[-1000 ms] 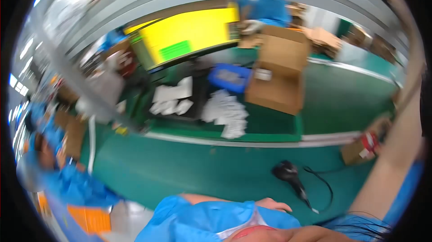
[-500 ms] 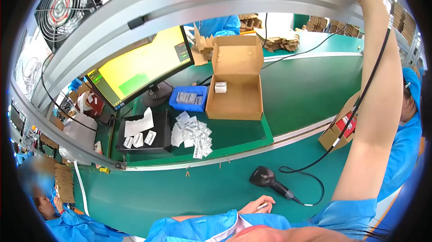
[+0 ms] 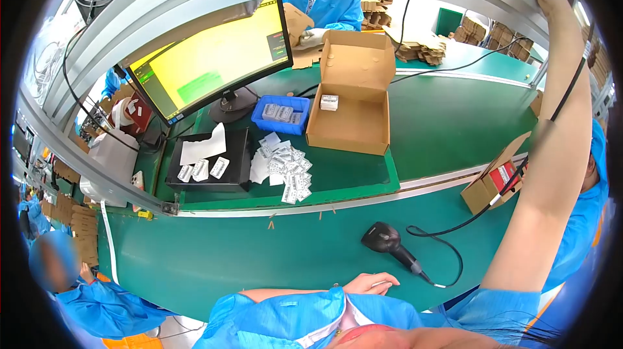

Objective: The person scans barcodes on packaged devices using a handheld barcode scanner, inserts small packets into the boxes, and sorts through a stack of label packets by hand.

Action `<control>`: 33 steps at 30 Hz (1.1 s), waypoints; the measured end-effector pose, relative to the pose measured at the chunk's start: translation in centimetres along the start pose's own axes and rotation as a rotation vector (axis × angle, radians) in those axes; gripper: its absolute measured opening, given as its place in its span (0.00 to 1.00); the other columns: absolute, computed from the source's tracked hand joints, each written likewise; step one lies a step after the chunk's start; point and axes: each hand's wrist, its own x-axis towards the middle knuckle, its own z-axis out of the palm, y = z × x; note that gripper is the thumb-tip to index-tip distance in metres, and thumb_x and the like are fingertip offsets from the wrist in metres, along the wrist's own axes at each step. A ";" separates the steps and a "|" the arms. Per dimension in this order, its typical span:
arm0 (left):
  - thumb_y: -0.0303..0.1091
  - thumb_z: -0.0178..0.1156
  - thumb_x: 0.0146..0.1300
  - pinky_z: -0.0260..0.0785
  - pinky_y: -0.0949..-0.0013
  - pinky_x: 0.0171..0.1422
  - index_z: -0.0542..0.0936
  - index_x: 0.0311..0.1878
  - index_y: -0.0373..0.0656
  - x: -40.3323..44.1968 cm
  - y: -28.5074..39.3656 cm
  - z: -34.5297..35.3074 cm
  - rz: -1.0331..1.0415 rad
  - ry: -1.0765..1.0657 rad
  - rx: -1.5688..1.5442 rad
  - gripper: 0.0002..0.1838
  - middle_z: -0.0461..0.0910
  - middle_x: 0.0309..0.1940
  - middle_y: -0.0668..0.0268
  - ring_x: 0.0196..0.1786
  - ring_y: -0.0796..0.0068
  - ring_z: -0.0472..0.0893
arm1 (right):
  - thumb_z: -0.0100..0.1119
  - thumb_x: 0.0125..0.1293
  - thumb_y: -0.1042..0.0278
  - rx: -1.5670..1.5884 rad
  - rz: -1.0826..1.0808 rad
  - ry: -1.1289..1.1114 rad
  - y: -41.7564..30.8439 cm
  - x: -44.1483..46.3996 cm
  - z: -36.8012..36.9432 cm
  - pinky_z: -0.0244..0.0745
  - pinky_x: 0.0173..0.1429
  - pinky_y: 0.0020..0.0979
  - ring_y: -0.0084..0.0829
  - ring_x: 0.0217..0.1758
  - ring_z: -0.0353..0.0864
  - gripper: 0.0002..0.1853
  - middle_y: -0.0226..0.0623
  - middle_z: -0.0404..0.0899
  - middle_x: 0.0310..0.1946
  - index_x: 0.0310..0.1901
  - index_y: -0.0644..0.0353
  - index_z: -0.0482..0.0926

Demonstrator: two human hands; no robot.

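Left fingers (image 3: 385,277) loosely curled, grip unclear — scanner (image 3: 391,245), long axis diagonal, points away leftward.

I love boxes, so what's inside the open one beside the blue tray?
Inside the cardboard box, a small white stack with printing sits in the far left corner. Whatever is underneath it is covered.
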 end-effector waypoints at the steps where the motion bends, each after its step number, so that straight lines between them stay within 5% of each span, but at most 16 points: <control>1: 0.36 0.47 0.73 0.65 0.77 0.37 0.74 0.56 0.45 -0.1 0.1 -0.1 -0.003 -0.002 0.003 0.14 0.73 0.28 0.69 0.32 0.83 0.72 | 0.58 0.63 0.56 0.000 0.003 0.004 0.3 -0.2 -0.1 0.63 0.61 0.30 0.30 0.56 0.72 0.28 0.42 0.75 0.51 0.60 0.66 0.69; 4: 0.38 0.50 0.71 0.69 0.73 0.37 0.77 0.50 0.45 0.2 -0.2 0.2 -0.034 -0.043 0.079 0.12 0.77 0.29 0.68 0.32 0.80 0.77 | 0.56 0.65 0.59 0.144 -0.096 0.159 1.0 -0.3 -0.7 0.61 0.63 0.33 0.32 0.61 0.67 0.26 0.43 0.70 0.58 0.60 0.65 0.69; 6: 0.38 0.51 0.70 0.71 0.71 0.38 0.78 0.47 0.45 0.6 -1.7 0.2 0.290 0.024 0.237 0.11 0.81 0.33 0.66 0.33 0.75 0.80 | 0.55 0.65 0.60 0.173 -0.088 0.226 1.0 -0.7 -1.0 0.60 0.64 0.33 0.33 0.61 0.68 0.25 0.43 0.70 0.57 0.60 0.65 0.68; 7: 0.39 0.51 0.70 0.71 0.70 0.38 0.79 0.44 0.45 0.5 -1.5 0.0 0.268 0.002 0.232 0.11 0.82 0.34 0.65 0.33 0.72 0.81 | 0.56 0.65 0.59 0.236 -0.189 0.151 3.2 -0.1 -2.2 0.60 0.64 0.32 0.32 0.61 0.67 0.26 0.43 0.70 0.58 0.61 0.63 0.68; 9: 0.40 0.51 0.70 0.70 0.69 0.37 0.79 0.42 0.44 0.4 -2.1 0.0 0.260 -0.013 0.222 0.12 0.81 0.31 0.66 0.32 0.72 0.81 | 0.53 0.67 0.63 0.294 -0.186 0.294 3.5 -1.9 -3.1 0.46 0.75 0.40 0.40 0.72 0.57 0.26 0.40 0.66 0.65 0.65 0.62 0.64; 12: 0.40 0.50 0.70 0.72 0.70 0.41 0.80 0.41 0.43 0.2 -1.0 -0.3 0.133 -0.080 0.267 0.13 0.82 0.32 0.65 0.35 0.73 0.81 | 0.51 0.68 0.67 0.315 -0.268 0.432 4.3 -7.6 -6.0 0.59 0.70 0.36 0.35 0.69 0.63 0.21 0.42 0.65 0.64 0.60 0.67 0.68; 14: 0.41 0.49 0.70 0.71 0.69 0.42 0.80 0.40 0.43 0.5 -1.3 -0.2 0.180 -0.051 0.259 0.14 0.82 0.33 0.64 0.36 0.71 0.81 | 0.50 0.68 0.69 0.258 -0.184 0.546 6.3 -13.8 -7.9 0.60 0.69 0.36 0.34 0.66 0.66 0.19 0.43 0.70 0.59 0.58 0.68 0.69; 15: 0.41 0.49 0.70 0.71 0.69 0.43 0.79 0.41 0.43 0.4 -1.5 0.1 0.200 -0.030 0.250 0.14 0.82 0.33 0.64 0.37 0.70 0.81 | 0.50 0.68 0.70 0.515 -0.153 0.515 6.6 -17.5 -9.1 0.62 0.66 0.34 0.34 0.65 0.67 0.17 0.41 0.71 0.57 0.56 0.68 0.69; 16: 0.41 0.48 0.70 0.71 0.68 0.46 0.79 0.41 0.43 0.4 -1.0 0.1 0.113 -0.039 0.252 0.14 0.82 0.35 0.64 0.40 0.69 0.82 | 0.49 0.69 0.71 0.322 -0.015 0.696 6.4 -20.5 -8.9 0.66 0.62 0.32 0.34 0.61 0.69 0.16 0.42 0.72 0.56 0.55 0.68 0.69; 18: 0.43 0.51 0.69 0.69 0.66 0.36 0.79 0.37 0.45 0.7 -2.2 0.6 0.233 0.056 0.179 0.14 0.80 0.27 0.61 0.30 0.67 0.79 | 0.47 0.69 0.72 0.306 0.039 0.816 4.6 -26.2 -8.1 0.68 0.57 0.29 0.31 0.54 0.72 0.14 0.41 0.74 0.52 0.53 0.68 0.70; 20: 0.44 0.51 0.69 0.69 0.65 0.35 0.79 0.37 0.44 0.8 -2.1 0.7 0.235 0.087 0.193 0.14 0.80 0.27 0.61 0.30 0.67 0.79 | 0.46 0.69 0.74 0.249 -0.025 0.778 1.8 -30.7 -5.3 0.70 0.53 0.30 0.32 0.49 0.73 0.11 0.41 0.75 0.48 0.51 0.65 0.71; 24: 0.41 0.52 0.68 0.69 0.67 0.35 0.79 0.35 0.41 0.0 -1.1 1.1 0.249 0.266 0.110 0.14 0.81 0.27 0.62 0.29 0.71 0.79 | 0.50 0.64 0.74 0.180 -0.444 0.253 -5.5 -34.3 3.0 0.73 0.49 0.36 0.35 0.40 0.76 0.08 0.41 0.78 0.40 0.44 0.59 0.74; 25: 0.39 0.52 0.67 0.70 0.69 0.36 0.80 0.34 0.41 -0.4 0.1 0.8 0.151 0.349 0.121 0.13 0.80 0.26 0.62 0.29 0.74 0.79 | 0.54 0.60 0.70 0.126 -0.422 0.062 -6.5 -34.7 5.3 0.72 0.53 0.40 0.37 0.42 0.76 0.08 0.41 0.78 0.39 0.40 0.62 0.75; 27: 0.39 0.53 0.67 0.71 0.70 0.37 0.80 0.35 0.41 -1.0 0.5 -0.4 0.084 0.469 0.169 0.12 0.80 0.27 0.62 0.30 0.74 0.79 | 0.61 0.50 0.80 0.141 -0.332 -0.251 -8.3 -33.2 10.6 0.73 0.52 0.39 0.41 0.43 0.78 0.13 0.43 0.79 0.40 0.40 0.62 0.77; 29: 0.37 0.52 0.66 0.71 0.69 0.37 0.80 0.34 0.42 -2.4 1.5 -2.8 0.151 0.636 0.170 0.11 0.79 0.26 0.61 0.29 0.74 0.78 | 0.63 0.52 0.78 0.203 -0.226 -0.377 -6.9 -32.9 16.3 0.72 0.52 0.37 0.41 0.48 0.77 0.14 0.41 0.79 0.44 0.42 0.62 0.78; 33: 0.36 0.50 0.70 0.52 0.80 0.13 0.75 0.41 0.45 -5.2 0.8 -9.8 0.116 1.037 -0.345 0.07 0.67 0.15 0.74 0.12 0.86 0.63 | 0.62 0.56 0.74 0.228 -0.067 -0.512 -2.5 -33.2 26.2 0.69 0.58 0.36 0.42 0.54 0.72 0.15 0.39 0.76 0.49 0.47 0.61 0.77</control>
